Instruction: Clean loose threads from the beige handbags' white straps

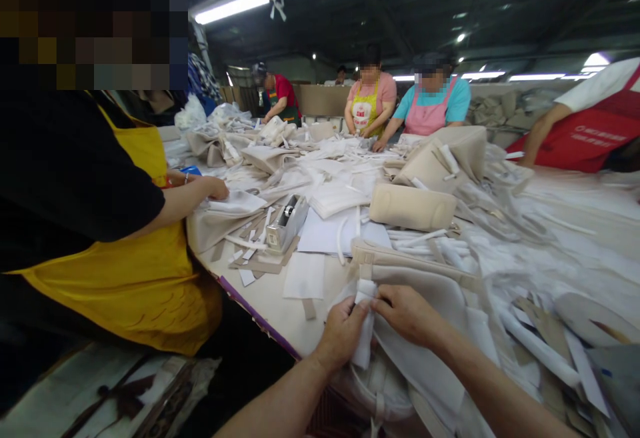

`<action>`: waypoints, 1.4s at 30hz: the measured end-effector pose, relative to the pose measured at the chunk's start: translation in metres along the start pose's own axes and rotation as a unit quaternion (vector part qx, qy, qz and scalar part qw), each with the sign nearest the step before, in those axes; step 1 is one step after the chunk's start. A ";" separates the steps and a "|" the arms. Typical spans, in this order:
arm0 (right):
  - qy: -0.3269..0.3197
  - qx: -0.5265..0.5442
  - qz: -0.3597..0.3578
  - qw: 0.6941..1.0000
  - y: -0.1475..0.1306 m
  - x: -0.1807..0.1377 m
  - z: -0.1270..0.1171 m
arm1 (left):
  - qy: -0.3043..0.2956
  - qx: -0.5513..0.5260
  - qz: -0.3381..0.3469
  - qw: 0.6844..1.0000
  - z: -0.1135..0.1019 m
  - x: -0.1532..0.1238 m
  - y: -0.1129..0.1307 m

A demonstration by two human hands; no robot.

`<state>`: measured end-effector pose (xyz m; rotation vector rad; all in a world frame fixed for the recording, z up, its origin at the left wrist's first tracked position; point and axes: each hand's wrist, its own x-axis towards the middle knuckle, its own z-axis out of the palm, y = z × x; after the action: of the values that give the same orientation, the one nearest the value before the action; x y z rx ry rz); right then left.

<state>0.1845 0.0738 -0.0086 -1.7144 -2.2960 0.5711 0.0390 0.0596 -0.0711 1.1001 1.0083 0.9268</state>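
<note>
My left hand [341, 335] is closed round a strip of white paper wrap [363, 325] at the near edge of the table. My right hand [407, 313] pinches the top of the same white wrap from the right. Under both hands lies a beige bag [430, 291] with a webbing strap along its upper edge. The wrap seems to go round a part of the bag, but my fingers hide what is inside it.
A long table [273, 301] is piled with beige bags, white paper and card strips. A metal tape dispenser [286, 223] stands left of centre. A person in a yellow apron [135, 278] works close at my left. Several other people stand at the far side.
</note>
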 end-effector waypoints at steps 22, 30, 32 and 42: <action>-0.097 0.194 -0.037 0.976 0.023 -0.010 -0.008 | 0.060 0.027 -0.036 0.997 0.009 -0.001 0.013; -0.008 0.143 -0.037 0.989 0.031 -0.009 0.008 | 0.063 0.033 -0.039 0.997 0.008 0.000 0.012; 0.027 0.105 -0.021 0.994 0.028 -0.005 0.018 | 0.057 0.038 -0.045 0.997 0.007 0.001 0.012; 0.126 -0.022 0.021 0.992 0.022 -0.001 0.047 | 0.034 0.079 -0.080 0.993 0.002 -0.001 0.020</action>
<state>0.1855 0.0700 -0.0605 -1.7468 -2.1152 0.2944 0.0390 0.0625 -0.0506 1.1057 1.2236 0.7690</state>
